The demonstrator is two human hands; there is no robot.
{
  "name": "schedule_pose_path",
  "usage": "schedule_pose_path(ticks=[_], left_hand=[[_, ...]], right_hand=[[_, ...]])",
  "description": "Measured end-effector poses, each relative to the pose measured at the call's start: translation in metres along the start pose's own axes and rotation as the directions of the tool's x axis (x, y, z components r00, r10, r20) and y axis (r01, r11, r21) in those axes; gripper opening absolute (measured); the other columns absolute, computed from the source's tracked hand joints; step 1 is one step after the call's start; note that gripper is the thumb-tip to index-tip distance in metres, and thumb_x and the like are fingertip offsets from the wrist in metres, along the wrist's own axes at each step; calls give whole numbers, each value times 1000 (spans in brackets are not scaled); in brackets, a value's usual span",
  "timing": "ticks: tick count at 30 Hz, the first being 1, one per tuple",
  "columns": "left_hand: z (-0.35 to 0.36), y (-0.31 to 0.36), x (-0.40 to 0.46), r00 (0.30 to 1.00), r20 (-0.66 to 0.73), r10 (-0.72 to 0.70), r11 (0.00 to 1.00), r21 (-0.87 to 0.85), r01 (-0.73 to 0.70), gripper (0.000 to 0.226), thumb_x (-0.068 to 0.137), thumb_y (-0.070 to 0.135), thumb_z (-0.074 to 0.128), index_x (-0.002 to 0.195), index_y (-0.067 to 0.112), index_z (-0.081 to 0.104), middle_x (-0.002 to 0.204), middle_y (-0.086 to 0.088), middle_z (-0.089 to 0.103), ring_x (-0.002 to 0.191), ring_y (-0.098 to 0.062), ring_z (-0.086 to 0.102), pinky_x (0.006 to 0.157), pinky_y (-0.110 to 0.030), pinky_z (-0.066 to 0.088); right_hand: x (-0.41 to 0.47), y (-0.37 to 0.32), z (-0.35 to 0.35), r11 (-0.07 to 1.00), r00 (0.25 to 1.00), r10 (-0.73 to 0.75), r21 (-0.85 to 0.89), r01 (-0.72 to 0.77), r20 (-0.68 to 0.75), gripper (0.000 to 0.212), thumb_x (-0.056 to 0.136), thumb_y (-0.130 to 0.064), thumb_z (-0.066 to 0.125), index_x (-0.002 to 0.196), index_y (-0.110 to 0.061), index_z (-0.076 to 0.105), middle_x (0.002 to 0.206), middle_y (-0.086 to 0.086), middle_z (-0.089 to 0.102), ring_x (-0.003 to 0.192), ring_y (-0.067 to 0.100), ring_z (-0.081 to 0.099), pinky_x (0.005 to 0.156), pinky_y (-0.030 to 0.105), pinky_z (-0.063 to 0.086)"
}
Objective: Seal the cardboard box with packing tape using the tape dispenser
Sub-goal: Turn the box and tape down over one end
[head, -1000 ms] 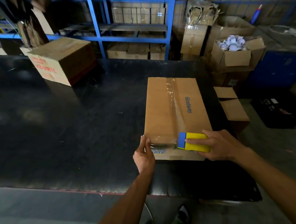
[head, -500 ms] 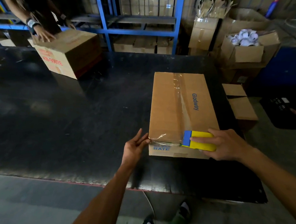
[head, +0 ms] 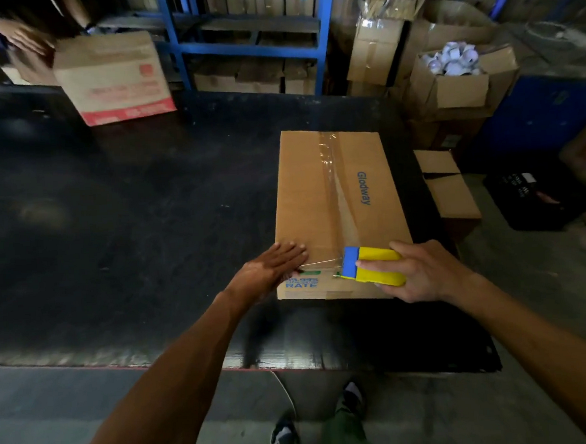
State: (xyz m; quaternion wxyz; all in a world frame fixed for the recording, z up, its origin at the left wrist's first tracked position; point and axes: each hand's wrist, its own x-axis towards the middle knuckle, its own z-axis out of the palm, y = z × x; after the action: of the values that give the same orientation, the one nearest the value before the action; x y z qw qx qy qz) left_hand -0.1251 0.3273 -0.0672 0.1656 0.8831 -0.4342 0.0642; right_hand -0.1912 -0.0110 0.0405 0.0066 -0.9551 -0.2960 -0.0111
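A closed brown cardboard box (head: 304, 200) lies on the black table (head: 130, 214). A strip of clear packing tape (head: 334, 185) runs along its top seam to the near edge. My right hand (head: 421, 272) grips the yellow and blue tape dispenser (head: 373, 266) at the box's near right corner. My left hand (head: 270, 267) lies flat, fingers together, on the box's near left corner, beside the end of the tape.
Another person's hands (head: 16, 36) tip a printed cardboard box (head: 114, 75) at the table's far left. Blue shelving (head: 250, 49) with cartons stands behind. Open boxes (head: 454, 81) and a black crate (head: 534, 200) stand on the floor at right.
My left hand moved from the box's near left edge up onto its top and flattened. The far box was tipped upright. The dispenser stays at the near edge.
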Motion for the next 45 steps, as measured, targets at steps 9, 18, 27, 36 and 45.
schedule_pose_path(ticks=[9,18,27,36,45], left_hand=[[1,-4,-4,999,16,30,999,-24,-30,59,107,45,14,149,11,39,156,-6,38,145,-23,33,119,-44,28],[-1,15,29,988,30,149,949,276,-151,62,104,41,38,156,10,21,163,-9,20,152,-24,11,124,-47,8],[49,52,94,983,46,176,927,328,-181,58,106,39,37,151,3,34,158,-13,34,146,-25,33,118,-42,30],[44,56,93,984,38,177,923,340,-179,59,106,40,42,151,3,35,159,-12,32,148,-23,29,118,-40,31],[37,76,111,981,173,89,927,345,-145,65,105,50,26,156,10,21,160,-18,27,149,-32,23,121,-50,21]], right_hand=[[-35,43,-13,1000,1000,-2,-12,2,7,60,77,-57,69,134,-49,54,84,3,53,53,21,52,39,29,40],[-32,42,-4,1000,1000,-3,-30,2,-16,56,73,-54,73,127,-44,63,88,5,58,54,21,54,45,26,40],[-31,47,4,1000,996,-15,7,16,-91,55,74,-55,61,129,-46,60,91,5,60,57,23,58,46,29,45],[-52,71,4,993,986,-114,-35,111,-120,53,76,-55,69,127,-41,64,88,4,59,55,18,54,44,25,37],[-87,136,10,992,990,-126,6,127,-66,57,74,-52,70,130,-43,61,86,6,57,50,20,53,40,25,37]])
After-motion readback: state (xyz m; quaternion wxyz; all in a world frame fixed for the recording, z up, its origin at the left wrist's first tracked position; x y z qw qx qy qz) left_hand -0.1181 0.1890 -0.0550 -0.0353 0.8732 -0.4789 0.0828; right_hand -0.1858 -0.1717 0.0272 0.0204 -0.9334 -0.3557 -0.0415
